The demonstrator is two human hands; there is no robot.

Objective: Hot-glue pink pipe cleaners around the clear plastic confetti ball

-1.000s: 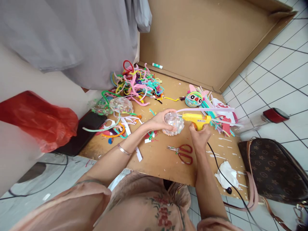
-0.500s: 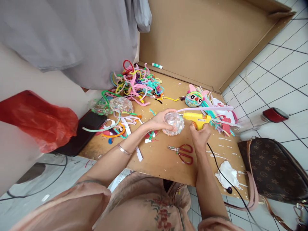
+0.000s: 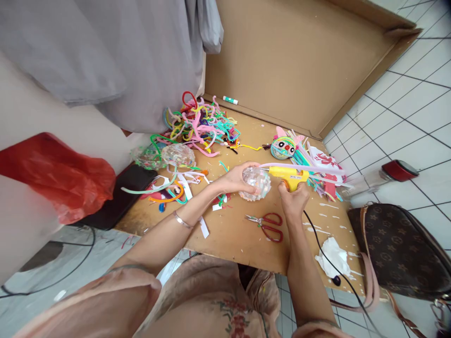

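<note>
My left hand [image 3: 240, 178] is closed around a clear, bumpy ball [image 3: 259, 184] with coloured flecks showing through. A pale lilac pipe cleaner [image 3: 299, 166] runs from the top of the ball out to the right; how it is held there is hidden. In my right hand [image 3: 295, 197] is a yellow hot glue gun [image 3: 289, 175], its nozzle pointing left at the upper edge of the ball; I cannot tell whether it touches. A glue stick [image 3: 327, 180] sticks out of its back. Below the ball lie red-handled scissors [image 3: 266, 225].
A heap of pipe cleaners [image 3: 200, 122] lies at the back left, before it another clear bumpy ball [image 3: 178, 155]. A pipe-cleaner figure with eyes [image 3: 283, 147] sits at the back right. Crumpled tissue [image 3: 333, 257], a black cord [image 3: 319, 239] and a brown handbag [image 3: 398, 249] are at right.
The lilac pipe cleaner's free end has dipped slightly towards the glue gun. Both hands keep nearly the same place and hold; the view has shifted a little.
</note>
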